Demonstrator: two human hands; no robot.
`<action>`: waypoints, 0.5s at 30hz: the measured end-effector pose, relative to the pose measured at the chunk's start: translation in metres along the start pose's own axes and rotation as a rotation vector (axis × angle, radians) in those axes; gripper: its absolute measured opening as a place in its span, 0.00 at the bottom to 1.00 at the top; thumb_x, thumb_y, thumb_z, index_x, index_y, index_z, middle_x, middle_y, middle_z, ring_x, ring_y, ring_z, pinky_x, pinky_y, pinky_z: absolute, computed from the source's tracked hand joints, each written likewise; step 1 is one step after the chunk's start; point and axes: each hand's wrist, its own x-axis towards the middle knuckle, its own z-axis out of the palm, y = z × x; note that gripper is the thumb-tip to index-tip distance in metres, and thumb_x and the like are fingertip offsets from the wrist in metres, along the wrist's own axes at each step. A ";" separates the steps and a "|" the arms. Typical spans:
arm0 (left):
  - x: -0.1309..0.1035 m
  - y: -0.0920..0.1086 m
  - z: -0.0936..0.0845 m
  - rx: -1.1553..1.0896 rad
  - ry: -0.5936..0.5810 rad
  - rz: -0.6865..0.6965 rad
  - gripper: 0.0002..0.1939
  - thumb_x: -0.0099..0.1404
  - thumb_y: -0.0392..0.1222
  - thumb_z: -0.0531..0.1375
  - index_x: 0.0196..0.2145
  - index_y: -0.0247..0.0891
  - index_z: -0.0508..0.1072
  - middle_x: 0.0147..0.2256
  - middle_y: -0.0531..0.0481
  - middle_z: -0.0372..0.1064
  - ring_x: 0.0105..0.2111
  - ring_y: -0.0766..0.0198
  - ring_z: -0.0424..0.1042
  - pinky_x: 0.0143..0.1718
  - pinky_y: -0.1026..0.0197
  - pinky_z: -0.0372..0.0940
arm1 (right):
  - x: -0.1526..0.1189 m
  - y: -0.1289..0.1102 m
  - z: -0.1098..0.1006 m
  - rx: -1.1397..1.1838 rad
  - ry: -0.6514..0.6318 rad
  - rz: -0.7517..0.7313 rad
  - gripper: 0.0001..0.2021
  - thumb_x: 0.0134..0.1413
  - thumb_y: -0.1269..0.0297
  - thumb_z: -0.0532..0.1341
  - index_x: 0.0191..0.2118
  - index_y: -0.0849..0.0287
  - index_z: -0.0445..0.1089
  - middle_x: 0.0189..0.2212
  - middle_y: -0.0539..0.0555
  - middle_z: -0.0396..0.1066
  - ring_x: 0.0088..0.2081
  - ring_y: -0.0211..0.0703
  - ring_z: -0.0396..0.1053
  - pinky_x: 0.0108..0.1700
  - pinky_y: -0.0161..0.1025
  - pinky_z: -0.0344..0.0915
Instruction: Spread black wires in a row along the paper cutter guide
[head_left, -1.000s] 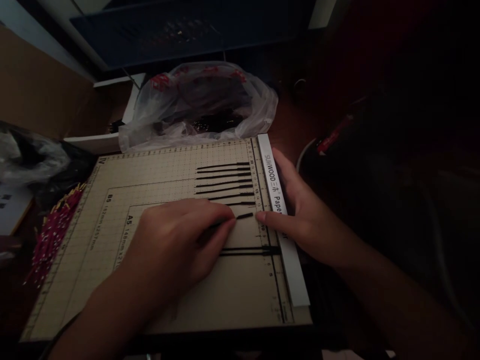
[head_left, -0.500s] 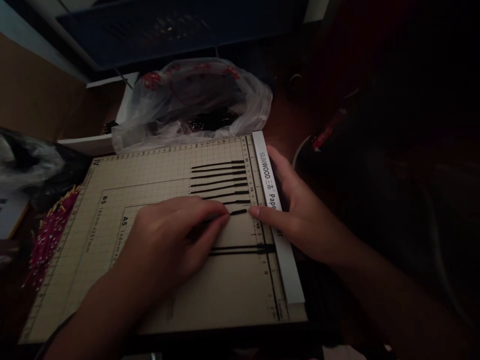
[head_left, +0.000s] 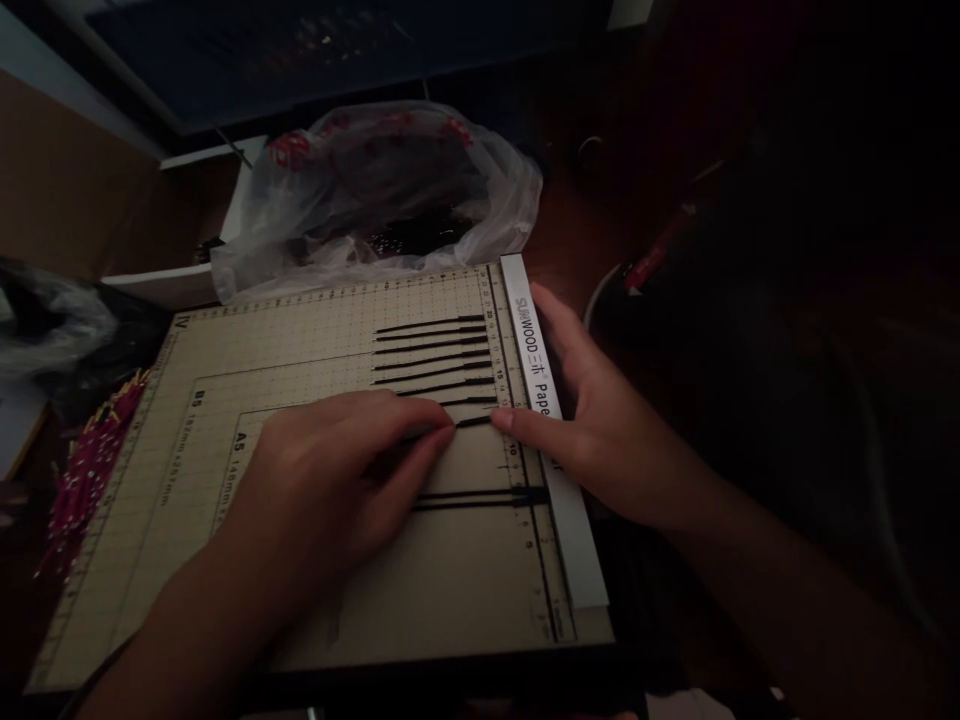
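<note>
My left hand (head_left: 337, 480) is closed in a pinch on a short black wire (head_left: 473, 421) with a thicker end. The wire lies on the cream gridded board of a paper trimmer (head_left: 435, 590), its rear part hidden under my fingers. The thumb of my right hand (head_left: 592, 415) touches the wire's thick tip. The other fingers of that hand are stretched along the outer side of the white strip (head_left: 556, 440), apart from the thumb. Several similar black wires (head_left: 435, 350) lie in a row above. A black doubled strand (head_left: 480, 498) lies below my fingers, running to the strip.
Behind the board stands a clear plastic bag (head_left: 495, 190) with red print and dark contents. A bundle of magenta strands with yellowish tips (head_left: 97, 460) lies at the left, near dark plastic wrapping (head_left: 90, 330). A cardboard box (head_left: 67, 180) is at the far left.
My right thumb has shifted slightly left onto the tip of the wire. My left hand keeps its pinch. The whole view has shifted a little.
</note>
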 end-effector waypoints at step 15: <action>0.001 0.001 0.004 -0.006 0.020 0.022 0.09 0.76 0.41 0.59 0.40 0.41 0.80 0.35 0.54 0.82 0.31 0.66 0.79 0.40 0.63 0.75 | 0.000 0.001 -0.001 -0.018 0.016 -0.017 0.51 0.52 0.65 0.72 0.77 0.44 0.46 0.71 0.51 0.61 0.72 0.52 0.61 0.75 0.54 0.63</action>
